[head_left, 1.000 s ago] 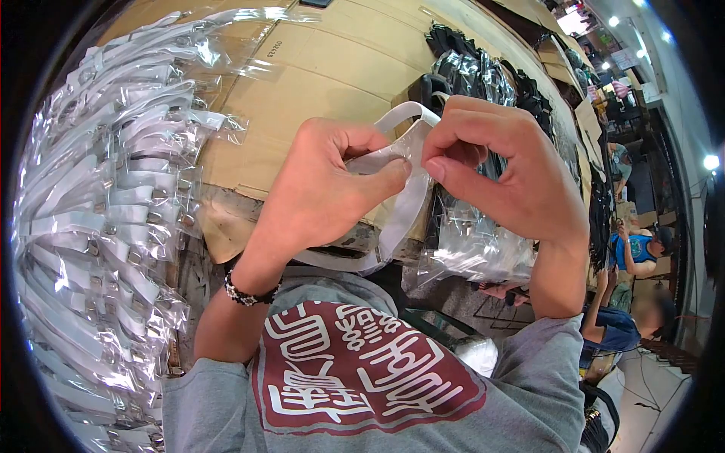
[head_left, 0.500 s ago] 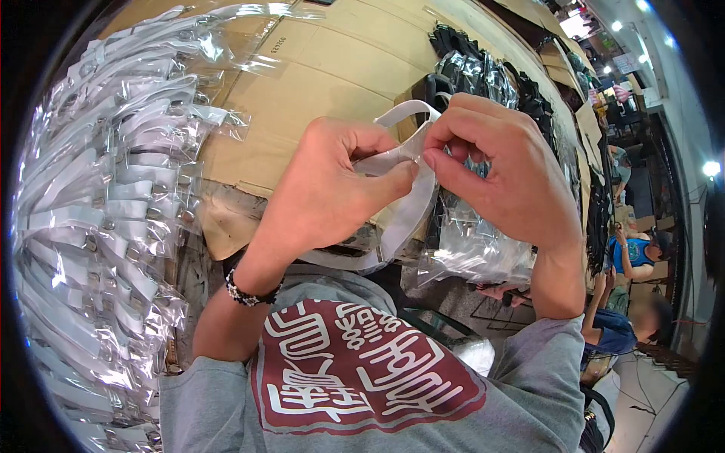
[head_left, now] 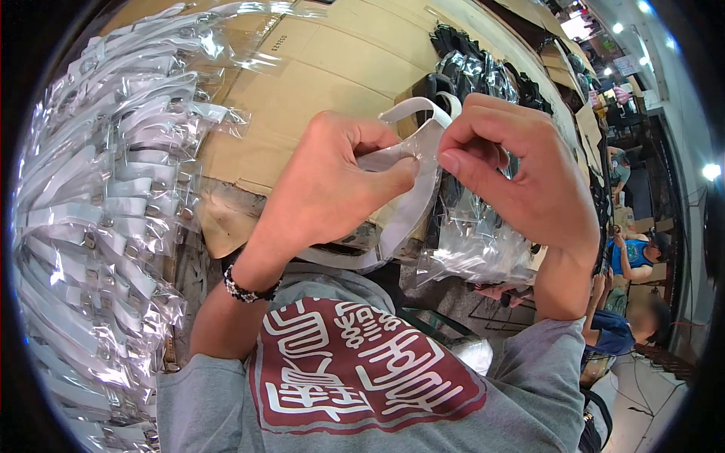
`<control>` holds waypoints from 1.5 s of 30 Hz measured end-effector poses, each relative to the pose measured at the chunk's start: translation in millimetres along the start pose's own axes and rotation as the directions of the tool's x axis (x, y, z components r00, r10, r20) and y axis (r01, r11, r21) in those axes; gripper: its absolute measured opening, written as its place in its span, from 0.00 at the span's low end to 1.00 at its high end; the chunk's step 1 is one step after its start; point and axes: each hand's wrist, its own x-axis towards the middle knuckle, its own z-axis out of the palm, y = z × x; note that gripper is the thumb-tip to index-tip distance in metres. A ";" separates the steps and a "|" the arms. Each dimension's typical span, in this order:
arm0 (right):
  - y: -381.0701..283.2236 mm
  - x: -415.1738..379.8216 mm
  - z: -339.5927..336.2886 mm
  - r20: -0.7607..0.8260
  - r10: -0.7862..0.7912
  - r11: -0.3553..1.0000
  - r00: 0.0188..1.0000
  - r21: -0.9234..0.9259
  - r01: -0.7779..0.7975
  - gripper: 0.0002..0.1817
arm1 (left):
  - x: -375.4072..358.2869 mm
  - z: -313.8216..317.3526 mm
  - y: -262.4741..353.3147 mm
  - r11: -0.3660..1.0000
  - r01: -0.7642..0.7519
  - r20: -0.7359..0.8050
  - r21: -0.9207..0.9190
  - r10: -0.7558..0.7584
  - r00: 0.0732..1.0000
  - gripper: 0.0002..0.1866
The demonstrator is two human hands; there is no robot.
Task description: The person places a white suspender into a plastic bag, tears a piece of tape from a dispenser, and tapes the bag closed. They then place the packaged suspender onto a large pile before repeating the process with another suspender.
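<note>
A looped white elastic belt (head_left: 411, 219) hangs between my hands, with shiny clear plastic film (head_left: 427, 145) over its upper part. My left hand (head_left: 332, 177) is closed on the belt, thumb pressed against the bent fingers. Right beside the film's edge, my right hand (head_left: 521, 166) has its thumb and curled fingers brought together in a pinch. What lies between those fingertips is too small to make out. The belt's upper loop curves behind my right fingers, and its lower part drops toward my shirt.
Many white belts in clear bags (head_left: 68, 219) lie stacked on the left. Cardboard (head_left: 325, 68) covers the surface ahead. Bagged black straps (head_left: 476, 64) and clear bags (head_left: 483, 249) lie to the right, near a black object (head_left: 434, 84). Other people (head_left: 630, 257) are at far right.
My right hand has moved slightly right, away from my left, and its thumb has drawn back from the belt. The belt's upper loop has shifted a little right. My left hand keeps its grip.
</note>
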 end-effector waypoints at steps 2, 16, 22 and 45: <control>1.3 0.9 0.0 0.031 0.002 1.000 1.000 -0.023 -0.001 0.05 | -0.4 0.4 2.8 1.000 0.013 0.005 0.002 -0.013 1.000 0.07; 6.3 6.4 2.7 0.078 0.004 0.995 0.997 -0.095 0.004 0.05 | -0.8 2.6 4.1 0.998 0.028 0.024 -0.055 -0.027 0.999 0.07; 2.3 2.8 9.7 0.012 0.026 0.988 1.000 -0.155 -0.024 0.04 | -1.3 2.4 2.0 0.996 0.007 0.024 -0.086 -0.005 1.000 0.07; -7.9 -5.8 21.6 -0.140 0.027 0.903 0.990 -0.421 -0.084 0.08 | -2.9 4.6 1.2 1.000 0.006 0.031 -0.017 -0.005 1.000 0.07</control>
